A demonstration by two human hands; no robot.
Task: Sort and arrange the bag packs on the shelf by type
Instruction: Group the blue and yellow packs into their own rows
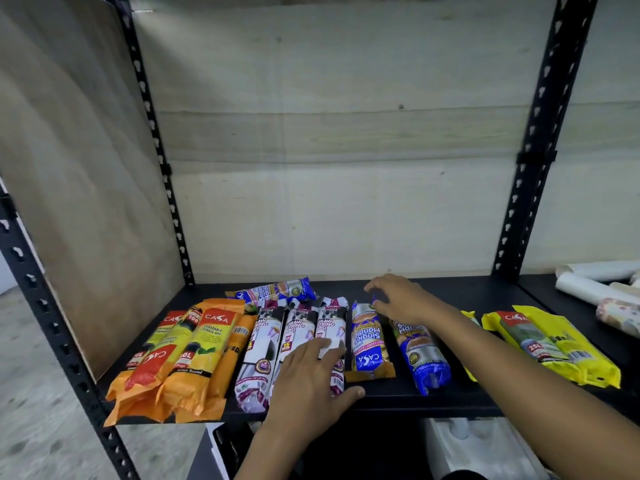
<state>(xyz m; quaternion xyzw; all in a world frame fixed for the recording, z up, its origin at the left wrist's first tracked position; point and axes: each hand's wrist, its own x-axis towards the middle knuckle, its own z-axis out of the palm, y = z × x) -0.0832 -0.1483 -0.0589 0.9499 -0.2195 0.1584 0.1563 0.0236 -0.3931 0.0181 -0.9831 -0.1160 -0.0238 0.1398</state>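
Orange CASA packs (180,355) sit at the left end of the black shelf (485,299), overlapping; labels read "GRADABLE GARBAGE BAG", "50L", "Lemon Scented". Next to them, three white DRAW STRING BAG packs (263,351) lie side by side; one shows "15". Then two blue CASA "Singlet Handle" packs: one (369,341) printed upside down to you with "EASY CARRY", the other (420,358) angled just right of it. A third blue Singlet Handle pack (277,291) lies crosswise behind the white ones. Yellow CASA packs (554,344) marked "25L" lie at the right end, well apart from the blue ones.

Your left hand (311,372) is open, fingers spread, palm flat on the lower ends of the middle and right draw string packs, thumb at the shelf's front edge. Your right hand (401,296) is curled, fingertips pinching the far end of the upside-down blue pack; the wrist crosses over the angled blue pack
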